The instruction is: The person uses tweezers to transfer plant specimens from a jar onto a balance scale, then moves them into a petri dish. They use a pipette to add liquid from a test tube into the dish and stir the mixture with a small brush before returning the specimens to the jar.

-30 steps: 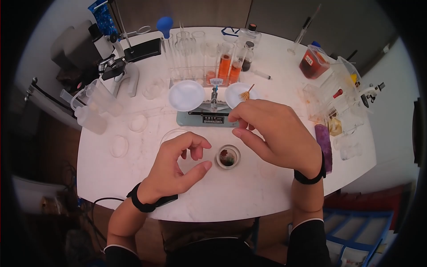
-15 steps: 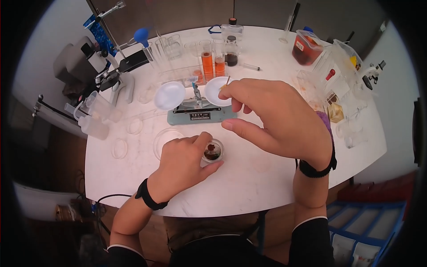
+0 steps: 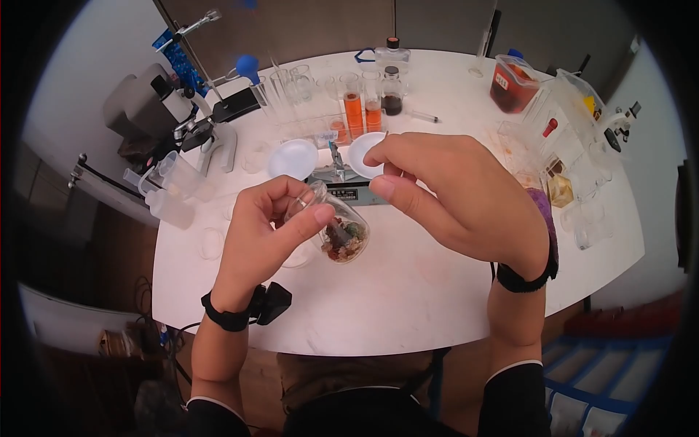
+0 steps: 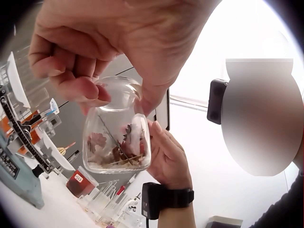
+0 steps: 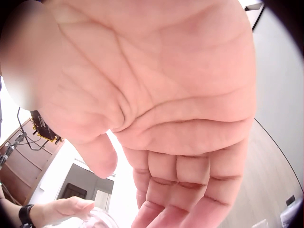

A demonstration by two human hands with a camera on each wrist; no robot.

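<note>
My left hand grips a small clear glass jar by its neck, thumb on one side and fingers on the other. The jar leans above the white table, its base toward the right. Dried reddish, brown and green bits lie in the bottom, along with a thin stalk. Opposite it, my right hand hovers with loosely bent fingers and nothing in its grasp; its bare palm fills the right wrist view. A balance scale with two white pans stands just beyond both hands.
Behind the scale are tubes of orange liquid and a dark-filled bottle. A microscope and plastic wash bottle stand left. On the right are a red-filled container, clear plasticware and a purple object.
My left hand has closed round the jar's neck, lifted it from the table and tipped it. The right hand stays raised near the scale, still holding nothing. The head view has shifted slightly.
</note>
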